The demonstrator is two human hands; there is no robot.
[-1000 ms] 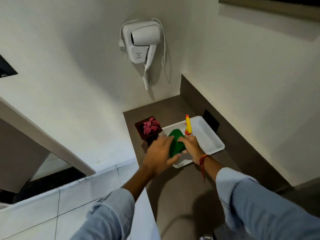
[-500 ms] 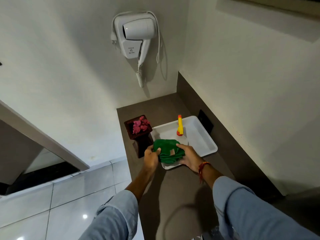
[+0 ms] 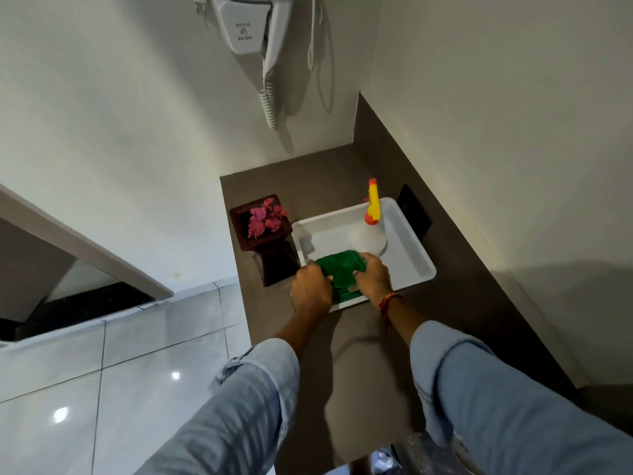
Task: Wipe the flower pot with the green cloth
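Over tray (image 3: 411,255), both hands grip bunched green cloth (image 3: 340,274).

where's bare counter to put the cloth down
Bare counter lies behind the flower pot and tray, and near the sleeves. Crowded: both hands hold the green cloth over the tray's front edge.

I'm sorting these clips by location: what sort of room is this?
Probably a hotel bathroom or vanity corner: a wall-mounted hair dryer with a coiled cord, glossy floor tiles, and a white amenity tray on a narrow counter.
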